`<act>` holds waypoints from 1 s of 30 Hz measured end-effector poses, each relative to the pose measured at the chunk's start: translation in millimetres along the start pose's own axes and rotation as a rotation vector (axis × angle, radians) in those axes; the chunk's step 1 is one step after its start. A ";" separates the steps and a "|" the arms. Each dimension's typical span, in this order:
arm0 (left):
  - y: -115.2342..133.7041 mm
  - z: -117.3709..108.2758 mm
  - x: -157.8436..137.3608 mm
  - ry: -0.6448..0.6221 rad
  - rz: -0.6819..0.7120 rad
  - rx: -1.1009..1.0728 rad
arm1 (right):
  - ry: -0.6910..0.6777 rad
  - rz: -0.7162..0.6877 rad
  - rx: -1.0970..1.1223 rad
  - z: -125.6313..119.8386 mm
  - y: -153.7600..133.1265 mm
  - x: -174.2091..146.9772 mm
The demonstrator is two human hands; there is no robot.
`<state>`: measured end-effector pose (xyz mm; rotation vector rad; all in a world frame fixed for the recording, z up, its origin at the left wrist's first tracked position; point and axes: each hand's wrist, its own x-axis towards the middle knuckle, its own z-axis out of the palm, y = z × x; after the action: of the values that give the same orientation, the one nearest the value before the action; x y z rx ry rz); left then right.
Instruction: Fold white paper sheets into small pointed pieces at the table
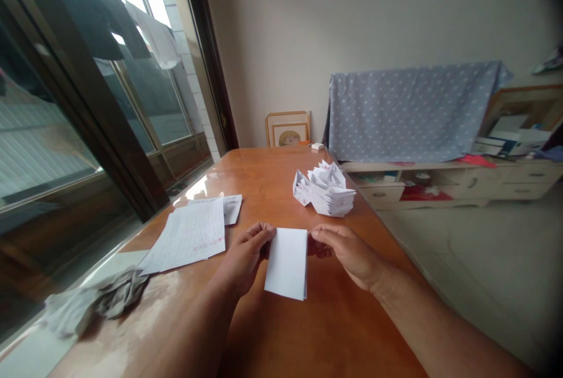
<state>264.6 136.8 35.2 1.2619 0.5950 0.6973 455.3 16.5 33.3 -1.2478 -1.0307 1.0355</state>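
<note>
From my remote seat I have the left hand (248, 252) pinching the upper left corner of a folded white paper (285, 264), thumb in front and fingers curled in behind. The right hand (347, 249) is at the paper's upper right edge, its thumb and fingers drawn narrow; I cannot tell whether they grip it or only touch it. The paper sits between my two hands, over the near part of a glossy brown table (264, 170), and a second layer shows along its right side.

Just beyond, to the right, I see a pile of folded paper pieces (332, 193), nested closely together. To the left lie lined sheets (189, 234) with red print near one corner, overlapping another paper at the far side. Nearer, at the left edge, is a crumpled grey cloth (118, 296). A small white box (317, 146) sits at the far end.

Past the table, a framed picture (288, 116) leans against the wall, and at far right a dotted blue-grey cover (409, 111) drapes above a low cabinet (523, 190).
</note>
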 end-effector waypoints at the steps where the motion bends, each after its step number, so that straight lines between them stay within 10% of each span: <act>1: -0.5 -0.1 0.3 0.000 -0.008 -0.022 | 0.006 -0.004 0.006 0.0 0.1 0.0; 14: -7.8 7.3 -0.4 -0.009 -0.093 -0.038 | -0.088 0.063 0.055 13.0 5.8 -4.5; 20: -3.9 13.2 -7.4 0.033 0.134 0.322 | -0.026 0.105 -0.038 15.6 14.2 -3.3; 30: -2.9 23.0 -19.6 -0.317 0.414 0.648 | 0.041 0.075 -0.285 12.5 16.0 -3.1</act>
<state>269.1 106.9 37.6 2.0937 0.2981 0.6400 441.8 16.9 17.9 -1.5422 -1.1349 0.9373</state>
